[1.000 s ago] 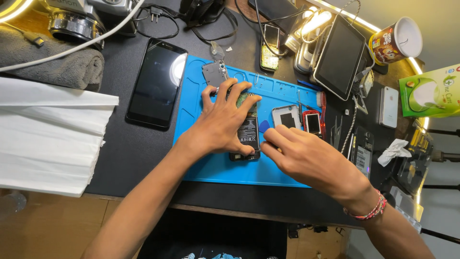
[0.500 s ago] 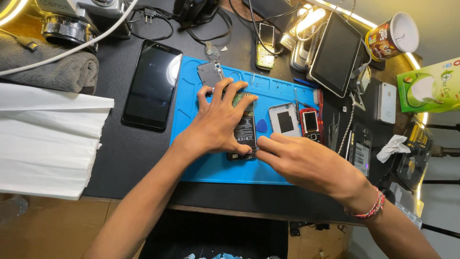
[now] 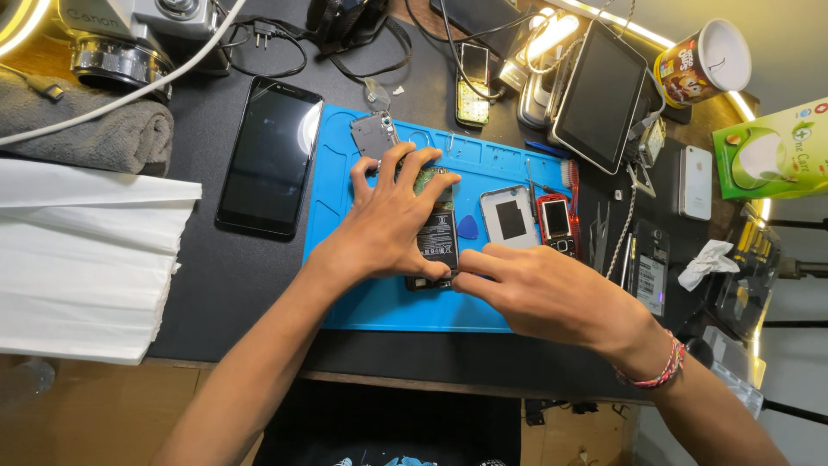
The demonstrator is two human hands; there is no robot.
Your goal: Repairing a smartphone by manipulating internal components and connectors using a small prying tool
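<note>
An opened phone [image 3: 437, 231] with its back off lies on a blue work mat [image 3: 388, 302]; its black battery and green circuit board show. My left hand [image 3: 392, 220] presses down on the phone, fingers spread over its upper half. My right hand [image 3: 539, 293] comes in from the right, its fingertips pinched at the phone's lower right corner; what it pinches is too small to tell. A blue triangular pick [image 3: 467, 227] lies just right of the phone.
A large black phone [image 3: 270, 155] lies left of the mat, a grey back cover [image 3: 375, 134] at its top. A silver frame [image 3: 510, 216], small red phone [image 3: 556, 217], tablet [image 3: 599, 95], cup [image 3: 700, 60], camera [image 3: 129, 39], towel [image 3: 95, 129] and white paper [image 3: 82, 267] surround it.
The view has shifted slightly. My right hand's fingertips have slid a little down and left, to the phone's lower corner. My left hand stays pressed on the phone.
</note>
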